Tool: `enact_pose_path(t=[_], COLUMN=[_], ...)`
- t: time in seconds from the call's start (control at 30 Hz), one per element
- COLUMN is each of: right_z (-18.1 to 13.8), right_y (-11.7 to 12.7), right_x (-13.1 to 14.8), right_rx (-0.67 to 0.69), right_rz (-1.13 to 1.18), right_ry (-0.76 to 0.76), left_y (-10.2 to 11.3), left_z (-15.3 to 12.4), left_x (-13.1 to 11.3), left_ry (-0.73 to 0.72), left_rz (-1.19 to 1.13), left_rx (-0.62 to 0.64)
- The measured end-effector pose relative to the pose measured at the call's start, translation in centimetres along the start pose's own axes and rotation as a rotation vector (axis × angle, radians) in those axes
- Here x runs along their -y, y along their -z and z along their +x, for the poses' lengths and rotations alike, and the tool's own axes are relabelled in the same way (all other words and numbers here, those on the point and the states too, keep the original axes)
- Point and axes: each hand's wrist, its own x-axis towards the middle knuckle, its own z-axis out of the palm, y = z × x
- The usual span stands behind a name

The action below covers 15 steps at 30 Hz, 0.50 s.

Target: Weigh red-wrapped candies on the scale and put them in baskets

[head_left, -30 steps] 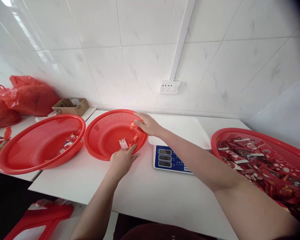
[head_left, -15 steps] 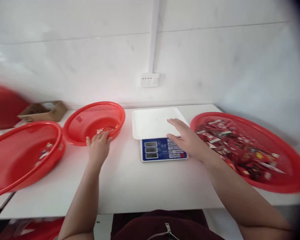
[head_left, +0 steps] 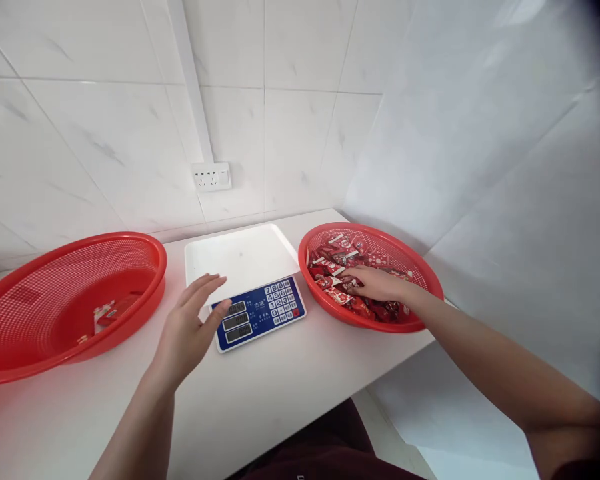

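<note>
My right hand (head_left: 377,283) reaches into the red mesh basket (head_left: 415,261) on the right, its fingers lying over the pile of red wrapped sweets (head_left: 337,257); I cannot see anything gripped. My left hand (head_left: 187,327) hovers open, fingers spread, at the front left corner of the scale (head_left: 260,313), by its white weighing pan (head_left: 240,260). A second red basket (head_left: 40,313) on the left holds a few sweets (head_left: 105,313).
The white table (head_left: 260,393) runs into a tiled corner, with walls behind and to the right. A wall socket (head_left: 211,177) sits above the scale under a white cable duct. The table's front edge is close to my body.
The view has swung right. My right hand went from the left basket across the scale into the sweets basket. My left hand left the basket rim and came over beside the scale.
</note>
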Motion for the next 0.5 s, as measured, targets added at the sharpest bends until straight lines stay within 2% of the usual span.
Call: enact_pose_path(t=[0.17, 0.3, 0.37, 0.5], right_z=[0.8, 2.4, 3.4, 5.0], right_y=[1.5, 2.5, 2.0, -0.4], right_x=[0.1, -0.1, 0.5, 2.6], right_rx=[-0.022, -0.083, -0.082, -0.063], right_rz=[0.058, 0.066, 0.056, 0.056], right_ry=[0.022, 0.008, 0.034, 0.072], left_y=[-0.6, 0.0, 0.1, -0.2], left_z=[0.4, 0.2, 0.1, -0.1], left_x=[-3.0, -4.0, -3.9, -3.2], left_ry=[-0.087, -0.101, -0.100, -0.078], left_rz=[-0.128, -0.220, -0.253, -0.268], left_rx=[0.019, -0.020, -0.041, -0.032])
